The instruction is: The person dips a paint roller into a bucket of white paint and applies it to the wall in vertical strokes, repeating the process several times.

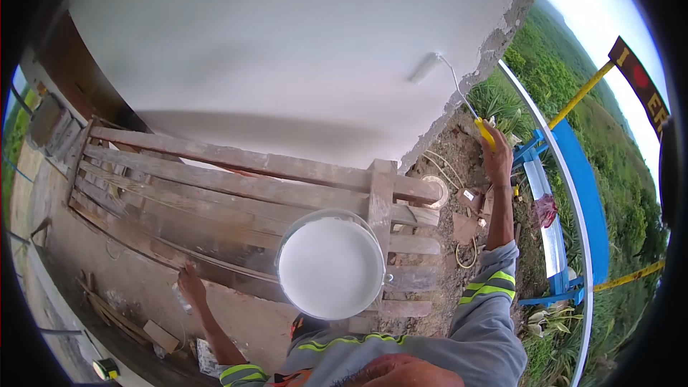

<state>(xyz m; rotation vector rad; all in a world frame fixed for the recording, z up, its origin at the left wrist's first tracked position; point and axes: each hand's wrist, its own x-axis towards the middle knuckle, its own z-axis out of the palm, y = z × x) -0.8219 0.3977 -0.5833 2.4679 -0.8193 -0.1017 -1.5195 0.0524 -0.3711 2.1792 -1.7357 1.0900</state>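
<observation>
My right hand (497,152) is wrapped round the yellow handle of a paint roller (428,68). The roller's white sleeve rests against the pale wall (287,43), close to its rough, broken right edge. Lower left, my left hand (191,287) is beside the front edge of a wooden slatted bench (236,172). Its fingers are too small and blurred to show whether they grip anything; a whitish thing lies just below the hand. In front of my body a round bucket (382,247) of white paint (331,266) stands on the bench slats.
A blue-framed bench (580,201) and a white rail (575,222) stand to the right. Rubble, hose and broken pieces (466,229) cover the ground beside the wall. Wood scraps (115,315) lie at lower left. A sign (641,86) on yellow posts stands far right.
</observation>
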